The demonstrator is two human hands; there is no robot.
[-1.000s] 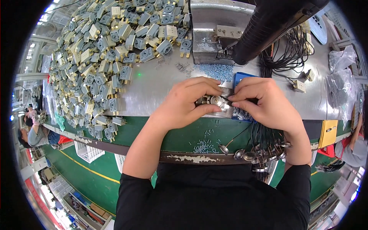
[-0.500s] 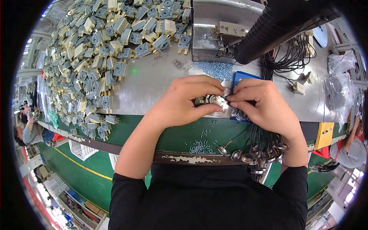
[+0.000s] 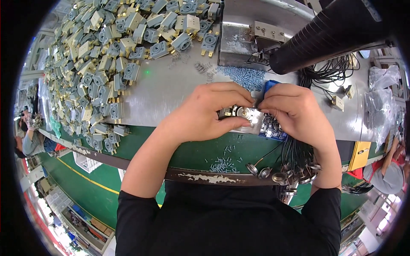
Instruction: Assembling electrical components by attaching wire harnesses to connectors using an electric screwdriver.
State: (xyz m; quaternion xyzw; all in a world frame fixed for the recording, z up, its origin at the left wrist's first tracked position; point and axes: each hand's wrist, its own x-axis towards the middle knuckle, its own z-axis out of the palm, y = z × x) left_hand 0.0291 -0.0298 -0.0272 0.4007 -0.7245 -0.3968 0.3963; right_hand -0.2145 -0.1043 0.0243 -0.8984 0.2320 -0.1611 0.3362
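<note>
Left hand [image 3: 209, 111] grasps the round metal part [image 3: 244, 112] between thumb and fingers; right hand [image 3: 297, 109] is bunched beside it, its grip indeterminable. Blue screws [image 3: 245, 77] lie beyond both.

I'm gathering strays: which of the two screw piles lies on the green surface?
The sparser pile, near the front edge; the denser pile lies on the metal tabletop, beyond the left hand.

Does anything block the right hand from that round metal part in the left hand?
Nothing visible does: the right hand is close beside the round metal part in the left hand. The blue tray appears beneath the right hand, not between.
</note>
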